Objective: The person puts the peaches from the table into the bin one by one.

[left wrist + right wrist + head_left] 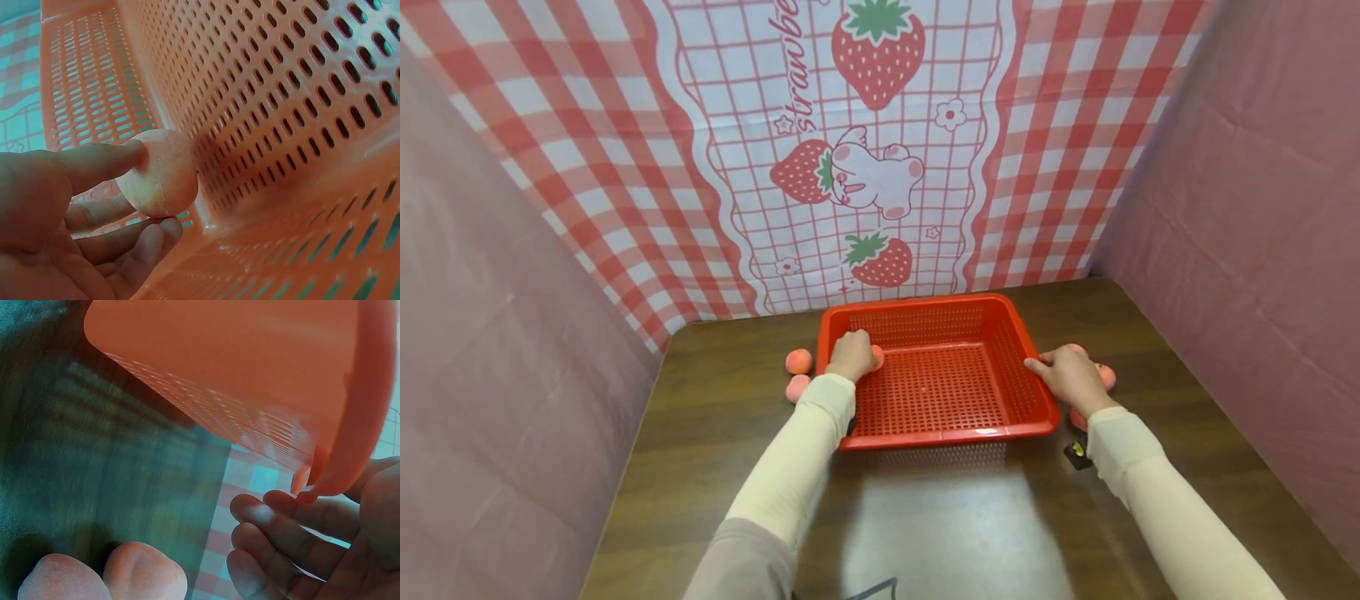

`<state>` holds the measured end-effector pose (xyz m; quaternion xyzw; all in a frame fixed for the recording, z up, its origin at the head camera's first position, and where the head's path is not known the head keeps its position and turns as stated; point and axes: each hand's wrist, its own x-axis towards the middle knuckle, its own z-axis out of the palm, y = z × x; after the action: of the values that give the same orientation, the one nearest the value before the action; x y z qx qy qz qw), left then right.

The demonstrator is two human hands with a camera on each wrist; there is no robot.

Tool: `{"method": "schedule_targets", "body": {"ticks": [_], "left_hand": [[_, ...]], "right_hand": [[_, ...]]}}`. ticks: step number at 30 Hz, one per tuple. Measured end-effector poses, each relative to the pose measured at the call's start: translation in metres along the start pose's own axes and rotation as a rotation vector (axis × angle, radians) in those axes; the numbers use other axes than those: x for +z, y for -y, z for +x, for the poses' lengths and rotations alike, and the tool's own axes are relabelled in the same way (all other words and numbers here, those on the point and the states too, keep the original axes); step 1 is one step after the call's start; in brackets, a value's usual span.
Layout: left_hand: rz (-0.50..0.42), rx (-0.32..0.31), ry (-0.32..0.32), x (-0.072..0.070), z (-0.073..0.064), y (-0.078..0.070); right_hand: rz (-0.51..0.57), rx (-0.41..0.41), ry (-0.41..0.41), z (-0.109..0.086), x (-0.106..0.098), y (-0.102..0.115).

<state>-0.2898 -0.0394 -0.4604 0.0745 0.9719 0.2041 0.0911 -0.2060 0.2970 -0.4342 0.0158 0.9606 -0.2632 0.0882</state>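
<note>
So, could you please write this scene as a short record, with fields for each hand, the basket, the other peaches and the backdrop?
left hand: holds a peach inside the basket
right hand: grips the basket's right rim
basket: red, perforated
left-side peaches: two, on the table
right-side peaches: at least two, partly hidden
backdrop: checked strawberry cloth

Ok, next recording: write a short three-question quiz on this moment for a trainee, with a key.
1. Which of the hands holds a peach inside the red basket?
2. Fill in: the right hand grips the basket's ____.
3. In the head view, how many loose peaches show on the table to the left of the basket? A) one B) two C) five

Key: 1. the left hand; 2. rim; 3. B
</note>
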Motion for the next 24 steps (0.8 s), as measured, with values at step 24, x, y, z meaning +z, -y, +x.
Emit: {"method": "schedule_targets", "body": {"ticks": [24], "left_hand": [[0.019,-0.013,-0.049,0.0076,0.0019,-0.0017]], "right_hand": [[0.013,0.028,0.010,-0.0020,0.0010,0.0008]]}}
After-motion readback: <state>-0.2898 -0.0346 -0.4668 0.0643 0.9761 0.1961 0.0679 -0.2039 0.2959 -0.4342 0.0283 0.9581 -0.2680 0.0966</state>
